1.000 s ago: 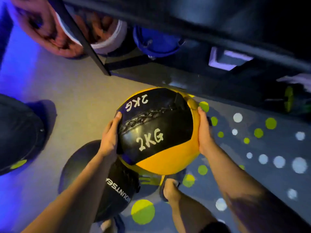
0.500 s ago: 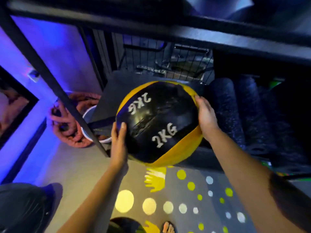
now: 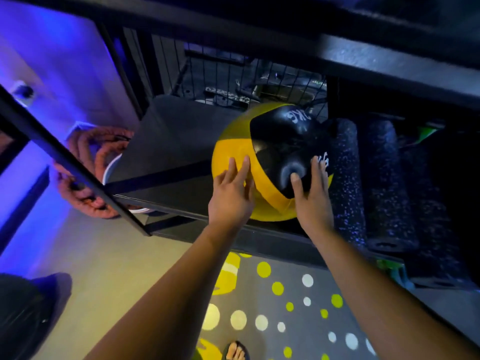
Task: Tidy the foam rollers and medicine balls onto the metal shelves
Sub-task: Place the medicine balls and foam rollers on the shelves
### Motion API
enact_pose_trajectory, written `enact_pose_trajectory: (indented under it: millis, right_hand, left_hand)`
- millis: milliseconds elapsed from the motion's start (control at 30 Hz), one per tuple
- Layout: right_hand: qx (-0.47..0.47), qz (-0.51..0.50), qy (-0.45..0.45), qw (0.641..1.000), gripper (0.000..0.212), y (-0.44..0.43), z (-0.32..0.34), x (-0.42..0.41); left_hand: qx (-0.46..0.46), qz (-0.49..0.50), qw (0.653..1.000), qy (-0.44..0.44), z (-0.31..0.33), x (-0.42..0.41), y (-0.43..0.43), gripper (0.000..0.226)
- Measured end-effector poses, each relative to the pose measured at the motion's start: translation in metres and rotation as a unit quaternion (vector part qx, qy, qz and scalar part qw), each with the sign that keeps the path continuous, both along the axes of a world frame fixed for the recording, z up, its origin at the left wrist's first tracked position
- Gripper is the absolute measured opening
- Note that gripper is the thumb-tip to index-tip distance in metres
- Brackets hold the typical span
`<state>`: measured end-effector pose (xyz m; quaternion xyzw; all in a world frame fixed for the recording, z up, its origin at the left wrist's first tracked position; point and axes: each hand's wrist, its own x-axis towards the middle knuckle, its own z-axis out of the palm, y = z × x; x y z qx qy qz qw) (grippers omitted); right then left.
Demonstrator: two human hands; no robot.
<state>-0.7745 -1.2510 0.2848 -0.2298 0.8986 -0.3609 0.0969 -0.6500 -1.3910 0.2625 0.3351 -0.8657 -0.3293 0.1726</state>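
At the front edge of the lower metal shelf (image 3: 168, 157), both hands lie on the medicine ball (image 3: 270, 152). The left hand (image 3: 231, 198) is spread, its straight fingers (image 3: 244, 168) resting on the ball's yellow panel without curling around it. The right hand (image 3: 311, 201) is also flat and loose, with palm and fingers laid against the glossy black panel and partly covering the white weight lettering. Neither hand grips anything.

The ball sits on the shelf board close to its front edge, toward the right end of the bare stretch. A second white weight marking shows near its top. Just beside it on the right lies a black speckled foam roller (image 3: 345, 183), lengthwise from front to back. The darkness makes it hard to tell whether ball and roller touch. A second foam roller (image 3: 387, 188) lies alongside the first, further toward the shelf's right end, and the shadow beyond it is too deep to read.

Behind the ball, a wire mesh panel (image 3: 233, 74) closes the shelf's back edge. A heavy dark beam (image 3: 363, 55) crosses overhead. Off the shelf's left end, past a slanting black frame post (image 3: 78, 165), a coiled reddish rope (image 3: 85, 178) lies on the floor under blue-violet light. Below the front edge, a grey floor mat (image 3: 306, 341) printed with yellow and white dots spreads out, and a sandalled foot (image 3: 235, 352) shows at the bottom. A large dark rounded object (image 3: 23, 315) sits at the lower left, but what it is cannot be made out.
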Motion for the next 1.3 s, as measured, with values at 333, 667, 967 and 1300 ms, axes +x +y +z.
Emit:
enact_pose_trajectory:
  millis: [333,667,967,1300]
  right_hand:
    - [0.030,-0.089,0.111,0.989,0.063,0.010,-0.009,0.031]
    - [0.032,-0.095,0.060,0.993,0.020,0.010,-0.088,0.230]
    - [0.312,0.185,-0.193,0.912,0.032,0.011,-0.214,0.487]
    - [0.360,0.166,-0.354,0.847,0.115,-0.063,-0.411,0.550]
  left_hand:
    - [0.060,-0.026,0.997,0.030,0.004,0.024,0.013,0.060]
    - [0.314,0.230,0.918,0.077,-0.080,0.285,0.048,0.054]
    - [0.417,0.421,0.788,-0.169,-0.178,0.588,0.073,0.046]
    - [0.482,0.566,0.659,-0.110,-0.371,0.668,0.079,0.067]
